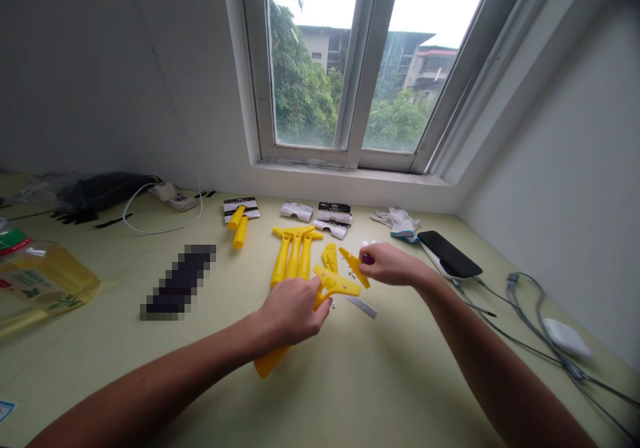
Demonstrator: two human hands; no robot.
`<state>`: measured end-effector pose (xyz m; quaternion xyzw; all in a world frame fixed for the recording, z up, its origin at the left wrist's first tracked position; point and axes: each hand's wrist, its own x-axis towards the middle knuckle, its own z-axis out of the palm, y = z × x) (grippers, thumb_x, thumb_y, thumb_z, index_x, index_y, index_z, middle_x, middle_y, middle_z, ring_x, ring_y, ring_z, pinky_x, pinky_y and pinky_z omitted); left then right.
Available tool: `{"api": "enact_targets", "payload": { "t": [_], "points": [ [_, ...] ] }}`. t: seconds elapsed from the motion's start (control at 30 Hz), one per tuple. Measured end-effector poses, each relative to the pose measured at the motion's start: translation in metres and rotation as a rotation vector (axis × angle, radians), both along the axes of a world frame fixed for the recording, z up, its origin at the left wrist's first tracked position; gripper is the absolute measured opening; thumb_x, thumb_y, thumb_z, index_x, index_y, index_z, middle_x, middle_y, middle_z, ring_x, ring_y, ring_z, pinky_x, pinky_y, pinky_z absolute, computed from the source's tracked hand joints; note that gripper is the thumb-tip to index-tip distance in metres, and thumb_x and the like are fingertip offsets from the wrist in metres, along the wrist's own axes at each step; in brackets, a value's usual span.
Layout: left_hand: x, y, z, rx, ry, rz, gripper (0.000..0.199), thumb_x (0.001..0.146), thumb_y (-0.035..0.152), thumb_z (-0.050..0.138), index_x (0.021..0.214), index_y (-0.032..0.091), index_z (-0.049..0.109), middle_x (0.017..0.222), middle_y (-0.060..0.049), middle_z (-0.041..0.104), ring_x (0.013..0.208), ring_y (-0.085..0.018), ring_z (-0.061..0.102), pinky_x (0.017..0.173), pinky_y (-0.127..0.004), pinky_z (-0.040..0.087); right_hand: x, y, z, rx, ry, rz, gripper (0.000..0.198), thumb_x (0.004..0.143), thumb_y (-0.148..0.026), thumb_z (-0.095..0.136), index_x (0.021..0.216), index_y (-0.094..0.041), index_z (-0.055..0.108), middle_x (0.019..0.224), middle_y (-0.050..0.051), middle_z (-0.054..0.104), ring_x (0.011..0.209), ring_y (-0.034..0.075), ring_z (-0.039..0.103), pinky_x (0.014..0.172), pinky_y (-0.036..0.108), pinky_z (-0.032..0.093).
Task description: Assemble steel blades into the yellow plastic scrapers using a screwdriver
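Note:
My left hand (295,311) is closed around the handle of a yellow scraper (337,281). Its wide head, with small screws in it, points right, and the handle end sticks out below my hand. My right hand (387,263) is closed on a flat yellow scraper plate (353,265), just right of that head. A dark purple piece (367,259) shows at the right fingers; most of it is hidden. Below the scraper head lies a bare metal blade (365,307). Loose yellow plates (329,257) and small screws or nuts (352,275) lie beyond it.
Several yellow scrapers (295,255) lie side by side, with two yellow handles (239,228) further left. Card packaging (334,213) and white gloves (397,219) lie near the window wall. A black phone (450,253) and cables (540,328) are right; an oil bottle (50,281) is left.

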<state>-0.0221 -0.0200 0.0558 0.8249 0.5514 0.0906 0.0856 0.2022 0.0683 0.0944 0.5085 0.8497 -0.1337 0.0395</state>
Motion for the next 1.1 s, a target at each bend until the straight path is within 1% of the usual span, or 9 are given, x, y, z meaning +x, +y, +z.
{"api": "enact_targets", "payload": {
  "t": [0.13,0.23,0.3,0.4,0.5,0.67,0.93,1.0,1.1],
  "points": [
    [0.008,-0.010,-0.013,-0.014,0.048,-0.077,0.035,0.088,0.050,0.035,0.080,0.021,0.053,0.073,-0.007,0.065,0.063,-0.025,0.061,0.056,-0.033,0.044,-0.004,0.033,0.007,-0.036,-0.016,0.038,0.016,0.075,-0.026,0.054,0.086,-0.018,0.063,0.079,0.004,0.062,0.068,0.015,0.053,0.053,0.022,0.033],
    [0.011,-0.013,-0.020,-0.018,0.050,-0.123,0.034,0.088,0.049,0.034,0.080,0.021,0.052,0.073,-0.007,0.065,0.063,-0.025,0.062,0.055,-0.033,0.045,-0.011,0.052,0.011,-0.147,-0.039,0.119,0.035,0.071,-0.026,0.060,0.106,-0.023,0.061,0.088,0.001,0.062,0.066,0.012,0.054,0.053,0.020,0.036],
    [0.011,-0.014,-0.023,-0.022,0.054,-0.147,0.033,0.088,0.048,0.035,0.082,0.021,0.053,0.074,-0.007,0.066,0.063,-0.025,0.063,0.055,-0.033,0.046,-0.018,0.062,0.012,-0.245,-0.082,0.179,0.044,0.071,-0.027,0.061,0.115,-0.027,0.059,0.088,-0.001,0.062,0.061,0.010,0.054,0.053,0.019,0.038],
    [0.011,-0.016,-0.026,-0.039,0.065,-0.176,0.034,0.087,0.048,0.035,0.084,0.020,0.054,0.076,-0.008,0.067,0.064,-0.025,0.064,0.055,-0.033,0.047,-0.034,0.074,0.010,-0.320,-0.174,0.249,0.045,0.066,-0.020,0.064,0.111,-0.027,0.065,0.086,-0.002,0.062,0.061,0.009,0.055,0.055,0.020,0.040],
    [0.011,-0.016,-0.029,-0.063,0.071,-0.190,0.036,0.087,0.050,0.034,0.086,0.020,0.055,0.076,-0.008,0.067,0.065,-0.025,0.064,0.056,-0.034,0.048,-0.052,0.080,0.007,-0.287,-0.260,0.291,0.044,0.062,-0.012,0.064,0.103,-0.024,0.070,0.089,0.000,0.065,0.067,0.012,0.056,0.059,0.021,0.040],
    [0.011,-0.015,-0.029,-0.081,0.090,-0.186,0.038,0.088,0.049,0.033,0.087,0.020,0.056,0.076,-0.009,0.067,0.066,-0.025,0.064,0.057,-0.033,0.049,-0.076,0.080,0.004,-0.200,-0.378,0.339,0.041,0.062,-0.003,0.058,0.096,-0.021,0.072,0.089,0.004,0.068,0.072,0.015,0.057,0.059,0.024,0.039],
    [0.012,-0.016,-0.026,-0.083,0.100,-0.194,0.038,0.087,0.050,0.033,0.087,0.020,0.055,0.075,-0.009,0.067,0.064,-0.025,0.064,0.055,-0.034,0.049,-0.085,0.087,-0.008,-0.109,-0.482,0.367,0.032,0.065,-0.007,0.061,0.094,-0.017,0.072,0.086,0.007,0.068,0.073,0.018,0.058,0.060,0.026,0.040],
    [0.012,-0.017,-0.025,-0.094,0.104,-0.189,0.038,0.087,0.050,0.033,0.087,0.020,0.056,0.076,-0.009,0.067,0.064,-0.025,0.064,0.056,-0.033,0.049,-0.085,0.087,-0.011,-0.076,-0.466,0.384,0.030,0.067,-0.008,0.061,0.095,-0.016,0.071,0.089,0.009,0.067,0.077,0.020,0.058,0.061,0.026,0.040],
    [0.013,-0.017,-0.024,-0.106,0.103,-0.192,0.037,0.087,0.050,0.034,0.086,0.020,0.056,0.076,-0.010,0.067,0.065,-0.025,0.065,0.057,-0.033,0.050,-0.084,0.084,-0.013,-0.026,-0.416,0.384,0.032,0.070,-0.009,0.059,0.100,-0.016,0.068,0.102,0.012,0.063,0.080,0.020,0.058,0.061,0.026,0.040]
  ]
}}
